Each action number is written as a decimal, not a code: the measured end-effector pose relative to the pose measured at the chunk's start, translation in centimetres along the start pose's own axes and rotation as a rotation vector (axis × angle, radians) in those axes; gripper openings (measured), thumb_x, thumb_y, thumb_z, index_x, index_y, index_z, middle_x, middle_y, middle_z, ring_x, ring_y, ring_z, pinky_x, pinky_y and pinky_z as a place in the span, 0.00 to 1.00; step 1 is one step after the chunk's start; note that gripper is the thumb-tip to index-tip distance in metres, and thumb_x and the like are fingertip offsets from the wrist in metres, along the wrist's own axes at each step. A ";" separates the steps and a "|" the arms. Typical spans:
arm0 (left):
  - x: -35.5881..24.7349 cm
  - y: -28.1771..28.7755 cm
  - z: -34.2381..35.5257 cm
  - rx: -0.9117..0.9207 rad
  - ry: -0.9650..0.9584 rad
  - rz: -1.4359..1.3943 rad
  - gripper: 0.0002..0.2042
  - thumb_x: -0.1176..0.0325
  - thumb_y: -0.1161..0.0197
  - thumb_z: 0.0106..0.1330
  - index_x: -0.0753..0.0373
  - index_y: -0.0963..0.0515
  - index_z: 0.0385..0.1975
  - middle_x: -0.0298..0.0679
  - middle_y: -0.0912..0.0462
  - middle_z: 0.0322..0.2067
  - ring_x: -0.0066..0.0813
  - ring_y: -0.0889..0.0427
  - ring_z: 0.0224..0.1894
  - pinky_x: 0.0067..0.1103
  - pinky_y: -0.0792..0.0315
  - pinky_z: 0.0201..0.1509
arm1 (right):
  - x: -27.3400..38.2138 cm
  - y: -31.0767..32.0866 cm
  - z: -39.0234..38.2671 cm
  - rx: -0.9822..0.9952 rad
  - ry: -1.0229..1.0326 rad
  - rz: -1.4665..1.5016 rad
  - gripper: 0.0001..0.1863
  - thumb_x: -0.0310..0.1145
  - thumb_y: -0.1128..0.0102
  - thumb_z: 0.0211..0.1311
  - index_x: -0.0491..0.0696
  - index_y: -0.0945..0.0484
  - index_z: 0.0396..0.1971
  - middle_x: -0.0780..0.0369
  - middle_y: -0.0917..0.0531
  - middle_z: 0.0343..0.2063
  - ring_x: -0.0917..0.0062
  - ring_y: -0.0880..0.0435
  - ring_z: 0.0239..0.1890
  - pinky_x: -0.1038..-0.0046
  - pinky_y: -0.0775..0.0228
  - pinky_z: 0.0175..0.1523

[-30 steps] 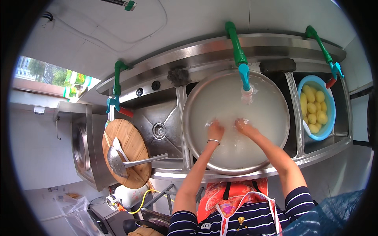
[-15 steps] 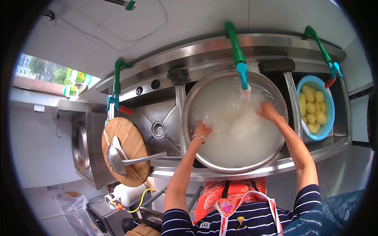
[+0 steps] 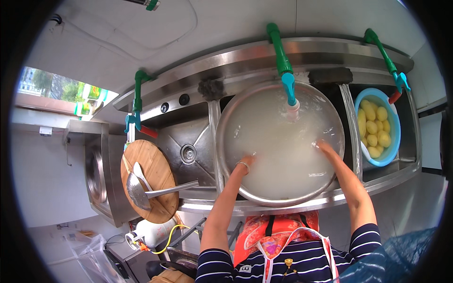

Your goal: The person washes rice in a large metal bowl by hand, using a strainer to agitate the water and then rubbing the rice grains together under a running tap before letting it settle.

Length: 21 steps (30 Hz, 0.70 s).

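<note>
A wide round metal basin (image 3: 289, 202) sits across the sink, filled with cloudy whitish water (image 3: 281, 160). Dipped in its left part is my left hand (image 3: 247, 162), a bracelet at the wrist; the fingers vanish under the water. On the opposite side my right hand (image 3: 324, 147) reaches in, with the fingers sunk from sight too. Whatever either hand might hold is hidden by the murky water. Between and beyond them, a green pipe tap with a turquoise handle (image 3: 289, 87) points down over the basin.
At right, a light-blue tub (image 3: 398, 137) of peeled potatoes (image 3: 373, 125) stands in a sink bay. At left are a sink bay with a drain (image 3: 188, 153) and a round wooden board (image 3: 163, 200) bearing a metal ladle (image 3: 172, 189). Two more taps flank these.
Both hands have shifted nearer to me in the water, the left also slightly right. More of the fingers is submerged now. The water's ripples have changed.
</note>
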<state>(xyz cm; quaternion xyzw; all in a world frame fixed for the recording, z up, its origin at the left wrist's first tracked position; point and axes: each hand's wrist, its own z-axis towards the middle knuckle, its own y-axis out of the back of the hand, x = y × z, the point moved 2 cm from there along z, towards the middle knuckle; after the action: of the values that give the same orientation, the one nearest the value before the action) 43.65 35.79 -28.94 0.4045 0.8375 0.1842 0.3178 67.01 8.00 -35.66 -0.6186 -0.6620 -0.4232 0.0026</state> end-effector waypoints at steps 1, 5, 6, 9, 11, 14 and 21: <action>-0.2 -0.5 0.5 -0.035 0.031 -0.211 0.13 0.71 0.53 0.53 0.67 0.33 0.38 0.49 0.30 0.41 0.39 0.30 0.43 0.26 0.35 0.45 | -0.6 -0.7 -0.2 0.008 -0.013 0.061 0.16 0.38 0.55 0.50 0.41 0.29 0.31 0.52 0.26 0.30 0.63 0.27 0.33 0.67 0.37 0.38; 3.1 -6.5 5.0 -0.091 0.372 -1.244 0.16 0.68 0.53 0.54 0.66 0.35 0.43 0.47 0.34 0.45 0.37 0.34 0.48 0.24 0.38 0.49 | 1.0 -4.1 0.0 0.070 -0.009 0.300 0.15 0.38 0.55 0.50 0.41 0.30 0.32 0.53 0.26 0.29 0.65 0.27 0.32 0.67 0.37 0.37; 3.5 -7.6 5.8 -0.007 0.462 -1.446 0.17 0.67 0.54 0.56 0.65 0.36 0.44 0.47 0.35 0.47 0.36 0.35 0.50 0.24 0.40 0.50 | 1.4 -4.9 -0.1 0.090 -0.014 0.358 0.15 0.37 0.55 0.50 0.40 0.30 0.32 0.53 0.26 0.29 0.65 0.28 0.32 0.67 0.37 0.36; 3.3 -7.5 6.0 -0.086 0.367 -0.930 0.24 0.53 0.63 0.60 0.62 0.44 0.52 0.39 0.42 0.53 0.31 0.42 0.54 0.24 0.45 0.54 | 1.7 -6.8 -1.0 0.118 -0.063 0.534 0.15 0.37 0.55 0.50 0.40 0.31 0.32 0.53 0.26 0.29 0.67 0.28 0.31 0.68 0.38 0.35; 1.4 -6.4 5.0 -0.066 0.290 -0.918 0.26 0.51 0.63 0.59 0.63 0.44 0.52 0.41 0.43 0.53 0.33 0.43 0.54 0.25 0.46 0.54 | 2.2 -8.1 -1.5 0.131 -0.092 0.626 0.15 0.37 0.55 0.50 0.40 0.31 0.32 0.54 0.26 0.28 0.68 0.28 0.31 0.68 0.38 0.35; -4.5 -2.3 1.3 -0.030 0.166 -0.884 0.28 0.48 0.64 0.58 0.65 0.45 0.52 0.43 0.45 0.54 0.34 0.45 0.55 0.25 0.47 0.54 | 3.5 -9.0 -2.4 0.110 -0.124 0.710 0.15 0.37 0.55 0.51 0.40 0.32 0.32 0.54 0.27 0.28 0.69 0.28 0.30 0.68 0.38 0.34; -9.1 1.4 -2.4 -0.150 0.380 -1.097 0.25 0.55 0.57 0.58 0.69 0.41 0.48 0.47 0.34 0.46 0.35 0.35 0.47 0.23 0.40 0.47 | 12.3 -7.3 -4.9 0.030 -0.067 0.711 0.15 0.37 0.55 0.51 0.40 0.33 0.33 0.56 0.27 0.27 0.72 0.28 0.29 0.69 0.38 0.31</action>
<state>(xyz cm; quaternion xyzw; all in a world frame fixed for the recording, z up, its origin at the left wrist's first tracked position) 47.07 29.25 -22.89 -0.1519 0.9515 0.1207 0.2386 55.63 16.23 -30.10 -0.8237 -0.4111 -0.3657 0.1373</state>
